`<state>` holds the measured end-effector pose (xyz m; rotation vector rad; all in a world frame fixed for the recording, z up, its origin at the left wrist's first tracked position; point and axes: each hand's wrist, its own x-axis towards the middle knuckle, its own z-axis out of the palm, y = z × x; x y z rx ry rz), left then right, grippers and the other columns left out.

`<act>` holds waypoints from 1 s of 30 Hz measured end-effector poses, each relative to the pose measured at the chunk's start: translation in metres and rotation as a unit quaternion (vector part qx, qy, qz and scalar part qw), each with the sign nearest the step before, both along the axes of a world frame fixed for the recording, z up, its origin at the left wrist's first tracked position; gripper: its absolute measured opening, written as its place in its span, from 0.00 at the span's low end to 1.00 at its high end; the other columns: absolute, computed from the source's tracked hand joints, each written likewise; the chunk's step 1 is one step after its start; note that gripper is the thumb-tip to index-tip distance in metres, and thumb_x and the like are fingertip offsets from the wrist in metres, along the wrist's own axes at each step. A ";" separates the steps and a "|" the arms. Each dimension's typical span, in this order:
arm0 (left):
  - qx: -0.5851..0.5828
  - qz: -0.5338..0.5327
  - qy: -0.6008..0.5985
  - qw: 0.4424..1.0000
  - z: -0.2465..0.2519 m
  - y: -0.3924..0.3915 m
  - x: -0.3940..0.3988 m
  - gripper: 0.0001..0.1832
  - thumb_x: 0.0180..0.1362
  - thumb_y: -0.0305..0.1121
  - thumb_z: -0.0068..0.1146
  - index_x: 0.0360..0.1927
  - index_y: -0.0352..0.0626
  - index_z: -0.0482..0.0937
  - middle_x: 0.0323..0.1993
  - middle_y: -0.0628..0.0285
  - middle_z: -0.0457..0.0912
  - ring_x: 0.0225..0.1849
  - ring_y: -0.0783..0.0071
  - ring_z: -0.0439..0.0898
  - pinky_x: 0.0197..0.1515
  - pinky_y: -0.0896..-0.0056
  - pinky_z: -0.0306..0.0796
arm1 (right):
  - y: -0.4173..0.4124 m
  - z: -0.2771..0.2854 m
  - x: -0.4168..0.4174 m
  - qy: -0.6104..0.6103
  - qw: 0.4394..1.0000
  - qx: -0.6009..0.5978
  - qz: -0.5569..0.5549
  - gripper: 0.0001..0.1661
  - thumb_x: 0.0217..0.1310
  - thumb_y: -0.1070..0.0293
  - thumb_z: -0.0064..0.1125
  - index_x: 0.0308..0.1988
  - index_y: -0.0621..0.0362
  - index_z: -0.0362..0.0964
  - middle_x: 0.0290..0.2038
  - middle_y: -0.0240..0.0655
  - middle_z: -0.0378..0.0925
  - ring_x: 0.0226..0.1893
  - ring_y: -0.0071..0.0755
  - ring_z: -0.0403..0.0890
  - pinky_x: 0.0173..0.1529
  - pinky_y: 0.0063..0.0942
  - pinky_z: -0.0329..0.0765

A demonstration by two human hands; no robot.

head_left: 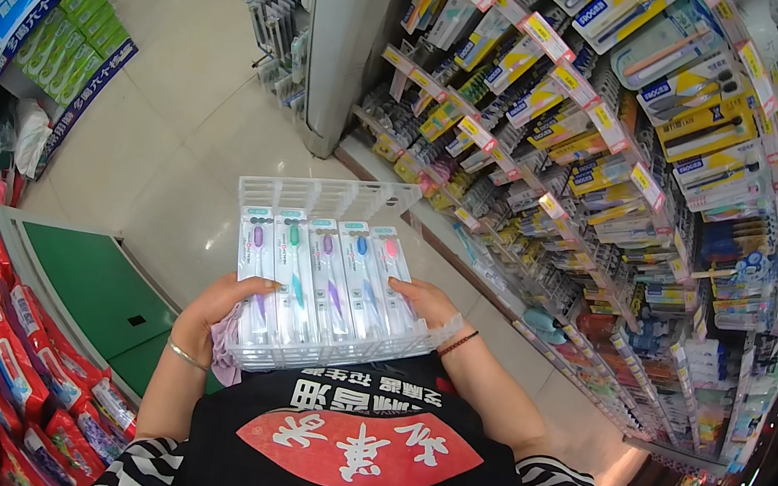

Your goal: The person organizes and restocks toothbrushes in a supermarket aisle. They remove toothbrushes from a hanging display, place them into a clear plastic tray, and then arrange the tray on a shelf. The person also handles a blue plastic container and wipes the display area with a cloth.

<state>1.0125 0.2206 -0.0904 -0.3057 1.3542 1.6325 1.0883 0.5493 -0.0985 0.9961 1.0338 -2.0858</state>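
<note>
Both my hands hold a clear plastic display rack [329, 187] in front of my apron. In it stand several packaged toothbrushes [325, 279] side by side, with purple, green, blue and pink heads. My left hand [221, 305] grips the rack's left side, thumb over the leftmost pack, and a pink cloth [228, 346] is pinched under it. My right hand [422, 301] holds the right side, its thumb on the pack with the pink-headed toothbrush. The fingers beneath the rack are mostly hidden.
Shelves of hanging toothbrush packs [599, 146] fill the right side. A grey pillar [348, 33] stands ahead beside another hanging display. At the left are red bagged goods [5, 336], a green panel [95, 290] and stacked green cartons [72, 41]. Tiled floor [149, 132] lies between.
</note>
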 end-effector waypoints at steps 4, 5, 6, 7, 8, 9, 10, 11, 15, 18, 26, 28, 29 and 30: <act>0.013 0.000 0.003 1.000 -0.014 -0.008 -0.002 0.25 0.53 0.36 0.61 0.52 0.30 0.76 0.47 0.54 0.81 0.46 0.65 0.81 0.49 0.67 0.74 | -0.004 0.010 -0.011 -0.017 0.999 0.021 0.026 0.22 0.67 0.66 0.52 0.55 0.71 0.67 0.46 0.48 0.79 0.41 0.43 0.84 0.46 0.38 0.81; 0.013 -0.004 0.000 1.000 -0.017 -0.011 -0.003 0.25 0.53 0.35 0.60 0.53 0.30 0.75 0.47 0.54 0.81 0.46 0.65 0.81 0.50 0.66 0.74 | -0.006 0.005 -0.010 -0.015 0.999 0.014 0.032 0.22 0.67 0.66 0.52 0.55 0.71 0.67 0.46 0.48 0.79 0.41 0.43 0.84 0.46 0.38 0.81; 0.011 -0.002 0.005 1.000 -0.017 -0.012 -0.004 0.26 0.53 0.35 0.60 0.53 0.30 0.75 0.47 0.54 0.81 0.46 0.65 0.81 0.50 0.66 0.74 | -0.004 -0.006 -0.009 -0.011 0.999 0.011 0.036 0.22 0.67 0.66 0.52 0.55 0.71 0.67 0.46 0.48 0.79 0.41 0.43 0.84 0.46 0.38 0.81; 0.009 -0.002 0.012 1.000 -0.017 -0.013 -0.005 0.26 0.52 0.35 0.60 0.53 0.30 0.75 0.47 0.54 0.81 0.46 0.65 0.81 0.50 0.66 0.74 | -0.003 -0.008 -0.011 -0.004 0.999 0.008 0.040 0.22 0.67 0.66 0.52 0.55 0.71 0.67 0.46 0.48 0.80 0.41 0.43 0.84 0.46 0.38 0.81; 0.007 -0.001 0.019 1.000 -0.017 -0.012 -0.006 0.26 0.52 0.35 0.61 0.53 0.30 0.75 0.47 0.54 0.81 0.46 0.65 0.81 0.50 0.66 0.74 | -0.002 -0.008 -0.013 -0.005 0.999 0.012 0.039 0.22 0.67 0.66 0.52 0.54 0.71 0.67 0.46 0.48 0.80 0.41 0.43 0.84 0.45 0.38 0.81; 0.008 0.004 0.016 1.000 -0.014 -0.012 -0.007 0.26 0.52 0.34 0.60 0.53 0.30 0.75 0.47 0.54 0.81 0.46 0.65 0.81 0.50 0.66 0.74 | -0.004 -0.008 -0.014 -0.007 0.999 0.013 0.038 0.22 0.67 0.66 0.53 0.54 0.71 0.68 0.46 0.47 0.80 0.41 0.43 0.84 0.45 0.38 0.81; 0.010 0.008 0.012 1.000 -0.009 -0.012 -0.008 0.26 0.52 0.34 0.60 0.53 0.30 0.75 0.47 0.54 0.81 0.46 0.65 0.81 0.50 0.66 0.74 | -0.004 -0.007 -0.016 -0.009 0.999 0.014 0.037 0.22 0.66 0.66 0.53 0.54 0.71 0.68 0.46 0.47 0.80 0.41 0.43 0.84 0.45 0.38 0.81; 0.011 0.012 0.008 1.000 -0.007 -0.011 -0.009 0.26 0.52 0.34 0.60 0.53 0.30 0.75 0.47 0.54 0.81 0.46 0.65 0.81 0.50 0.66 0.74 | -0.004 -0.005 -0.019 -0.007 0.999 0.009 0.035 0.22 0.66 0.66 0.53 0.54 0.71 0.68 0.46 0.47 0.80 0.41 0.43 0.84 0.45 0.38 0.81; 0.021 0.012 0.011 1.000 -0.008 -0.014 -0.015 0.25 0.52 0.35 0.62 0.52 0.31 0.76 0.46 0.55 0.81 0.45 0.66 0.81 0.49 0.67 0.74 | -0.007 -0.002 -0.023 -0.004 0.999 0.006 0.032 0.23 0.66 0.65 0.53 0.54 0.71 0.67 0.46 0.47 0.80 0.42 0.43 0.84 0.46 0.38 0.81; 0.015 0.006 0.011 1.000 -0.002 -0.012 -0.020 0.25 0.52 0.35 0.63 0.52 0.31 0.76 0.46 0.55 0.81 0.45 0.67 0.81 0.49 0.68 0.74 | -0.004 -0.009 -0.023 0.004 0.999 0.001 0.032 0.23 0.67 0.65 0.53 0.54 0.72 0.67 0.46 0.47 0.79 0.42 0.43 0.84 0.46 0.38 0.81; 0.022 -0.017 0.021 0.999 -0.006 -0.003 -0.031 0.24 0.52 0.34 0.63 0.51 0.31 0.77 0.46 0.56 0.82 0.45 0.68 0.80 0.49 0.68 0.73 | -0.002 0.013 -0.021 0.009 1.000 0.014 0.023 0.24 0.67 0.64 0.52 0.55 0.72 0.67 0.47 0.47 0.79 0.42 0.42 0.84 0.47 0.36 0.81; 0.013 -0.035 0.038 0.999 -0.010 -0.002 -0.034 0.23 0.52 0.34 0.63 0.50 0.31 0.78 0.46 0.57 0.82 0.46 0.68 0.80 0.50 0.67 0.73 | 0.001 0.006 -0.017 0.020 1.000 0.011 0.012 0.24 0.67 0.64 0.52 0.55 0.72 0.67 0.47 0.47 0.79 0.43 0.42 0.84 0.47 0.36 0.80; 0.009 -0.036 0.041 0.998 -0.008 -0.001 -0.035 0.22 0.52 0.34 0.63 0.50 0.31 0.78 0.46 0.57 0.82 0.46 0.68 0.80 0.50 0.67 0.73 | 0.003 0.001 -0.016 0.025 1.000 0.009 0.008 0.24 0.67 0.64 0.52 0.55 0.72 0.67 0.47 0.47 0.79 0.43 0.42 0.83 0.47 0.35 0.80; 0.003 -0.039 0.041 0.998 -0.006 0.000 -0.035 0.22 0.52 0.34 0.63 0.49 0.32 0.78 0.46 0.56 0.82 0.46 0.68 0.80 0.50 0.67 0.73 | 0.004 -0.002 -0.015 0.025 1.000 0.008 0.006 0.24 0.67 0.63 0.52 0.55 0.72 0.67 0.47 0.47 0.79 0.43 0.42 0.83 0.47 0.36 0.80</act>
